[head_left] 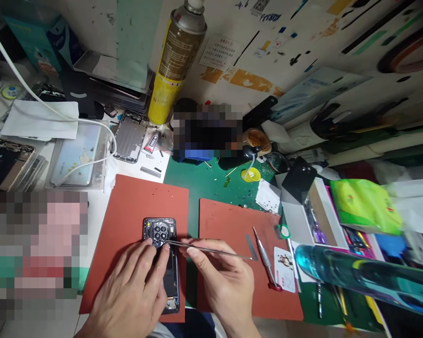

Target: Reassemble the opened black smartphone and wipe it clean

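The right hand's (223,277) grip is pinched on metal tweezers (179,243), whose tips point to 9 o'clock, at the camera module (160,232) (whether the tips meet, I cannot tell). The left hand (134,274) is nearer, fingertips on the opened phone (171,277); its thumb is hidden, so I cannot tell whether it clamps anything. The phone lies at 9 o'clock from the right grip, long axis roughly 12 to 6, on a red mat (127,211). At 3 o'clock rests a screwdriver (263,254).

Repair workshop — opened phone (171,272), screwdriver (264,256)
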`<state>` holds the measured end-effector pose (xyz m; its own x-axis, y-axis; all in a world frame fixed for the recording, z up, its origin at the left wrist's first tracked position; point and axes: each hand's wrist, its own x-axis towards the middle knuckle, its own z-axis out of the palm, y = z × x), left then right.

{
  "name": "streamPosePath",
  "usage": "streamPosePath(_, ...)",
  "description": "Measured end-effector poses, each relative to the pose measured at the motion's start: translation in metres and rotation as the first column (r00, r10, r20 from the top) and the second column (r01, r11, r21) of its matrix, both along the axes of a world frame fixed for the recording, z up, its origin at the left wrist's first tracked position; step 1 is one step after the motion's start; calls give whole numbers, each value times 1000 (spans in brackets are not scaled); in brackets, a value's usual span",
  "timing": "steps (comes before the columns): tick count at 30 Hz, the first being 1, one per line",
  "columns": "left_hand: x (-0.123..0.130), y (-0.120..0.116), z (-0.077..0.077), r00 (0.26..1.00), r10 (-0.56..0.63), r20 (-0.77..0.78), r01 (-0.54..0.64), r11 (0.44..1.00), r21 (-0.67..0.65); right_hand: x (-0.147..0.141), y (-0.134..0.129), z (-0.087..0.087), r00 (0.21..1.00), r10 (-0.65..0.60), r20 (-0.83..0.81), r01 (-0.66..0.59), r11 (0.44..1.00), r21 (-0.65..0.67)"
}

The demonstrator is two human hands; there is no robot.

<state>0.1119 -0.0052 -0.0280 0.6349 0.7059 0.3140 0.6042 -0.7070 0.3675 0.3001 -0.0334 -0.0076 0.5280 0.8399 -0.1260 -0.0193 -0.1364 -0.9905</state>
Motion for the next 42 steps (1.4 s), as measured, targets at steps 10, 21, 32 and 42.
streamPosePath(10,-3,-6,-5,997,-23,69,22,1000,20,-6,-8,-6,993,-118,-15,118,993,20)
streamPosePath(21,-3,-4,-2,996,-38,79,35,999,39,-3,-10,-19,987,-162,-9,162,987,9)
streamPosePath(32,-5,-2,-3,996,-55,76,51,997,51,-2,-5,-19,979,-202,-2,202,979,-4)
streamPosePath(42,-1,1,-3,997,-51,54,50,999,15,-1,1,-13,974,-210,-84,213,977,26)
